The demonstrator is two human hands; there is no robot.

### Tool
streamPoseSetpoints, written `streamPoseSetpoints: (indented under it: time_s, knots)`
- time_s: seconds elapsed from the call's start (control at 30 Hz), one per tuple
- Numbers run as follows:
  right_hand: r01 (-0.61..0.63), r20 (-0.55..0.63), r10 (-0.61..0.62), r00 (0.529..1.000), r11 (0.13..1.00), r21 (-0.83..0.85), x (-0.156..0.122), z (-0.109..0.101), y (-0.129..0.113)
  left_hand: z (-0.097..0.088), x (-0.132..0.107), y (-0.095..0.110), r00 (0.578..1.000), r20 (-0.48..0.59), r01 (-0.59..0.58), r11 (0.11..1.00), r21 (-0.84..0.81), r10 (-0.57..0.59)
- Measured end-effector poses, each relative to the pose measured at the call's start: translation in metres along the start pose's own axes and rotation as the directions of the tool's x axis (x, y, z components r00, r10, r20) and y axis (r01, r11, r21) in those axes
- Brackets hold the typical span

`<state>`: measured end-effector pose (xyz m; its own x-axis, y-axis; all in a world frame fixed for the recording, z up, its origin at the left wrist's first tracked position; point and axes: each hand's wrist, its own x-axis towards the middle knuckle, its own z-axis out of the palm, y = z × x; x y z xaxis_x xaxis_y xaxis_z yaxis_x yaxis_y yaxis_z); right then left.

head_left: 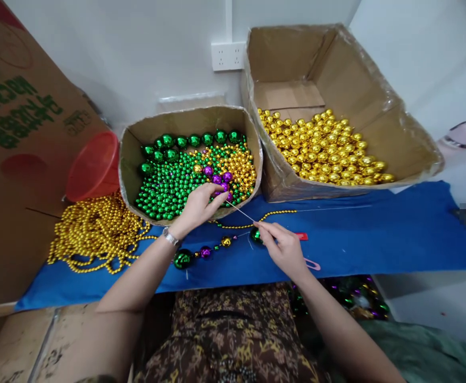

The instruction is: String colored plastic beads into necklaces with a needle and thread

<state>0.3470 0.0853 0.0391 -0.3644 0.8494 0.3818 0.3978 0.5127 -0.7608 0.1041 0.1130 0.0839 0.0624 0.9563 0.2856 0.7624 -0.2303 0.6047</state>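
Note:
My left hand (199, 207) reaches into a small cardboard box (129, 159) of green, gold and purple beads, its fingers pinched on a purple bead (225, 187) at the box's front edge. My right hand (283, 246) is closed on a thin needle (240, 211) that points up-left toward that bead. A part-strung strand (205, 251) of green, purple and gold beads lies on the blue cloth (376, 234) between my hands. A thin gold bead string (275, 214) runs right from the needle.
A bigger cardboard box (336, 69) holding gold beads (324, 149) stands at the back right. A heap of gold bead strands (93, 234) lies at the left, next to a red plastic bowl (93, 165). Small red and pink items (310, 263) lie by my right hand.

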Motion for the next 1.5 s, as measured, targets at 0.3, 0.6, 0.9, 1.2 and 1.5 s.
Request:
streamPoseSetpoints:
  time_s: [0.3, 0.6, 0.9, 1.2, 1.5]
  knots:
    - [-0.178, -0.046, 0.185, 0.982, 0.976, 0.124, 0.007, -0.019, -0.011, 0.022, 0.028, -0.041, 0.965, 0.192, 0.045, 0.835, 0.548, -0.178]
    - [-0.096, 0.096, 0.094, 0.991, 0.995, 0.018, -0.004, -0.01, -0.015, 0.012, 0.013, -0.031, 0.981, 0.08, 0.186, 0.97, -0.159, -0.175]
    - [0.041, 0.121, -0.024, 0.992, 0.989, -0.141, -0.013, 0.008, -0.009, 0.005, -0.03, -0.015, 0.889, 0.283, 0.356, 0.156, -0.921, -0.36]
    - [0.082, 0.104, -0.066, 0.992, 0.984, -0.157, -0.016, 0.01, -0.004, 0.007, -0.035, -0.015, 0.881, 0.309, 0.371, 0.118, -0.921, -0.359]
    - [0.164, 0.128, -0.14, 0.982, 0.965, -0.204, -0.021, 0.016, -0.006, 0.014, -0.035, -0.005, 0.799, 0.294, 0.288, -0.095, -0.953, -0.524]
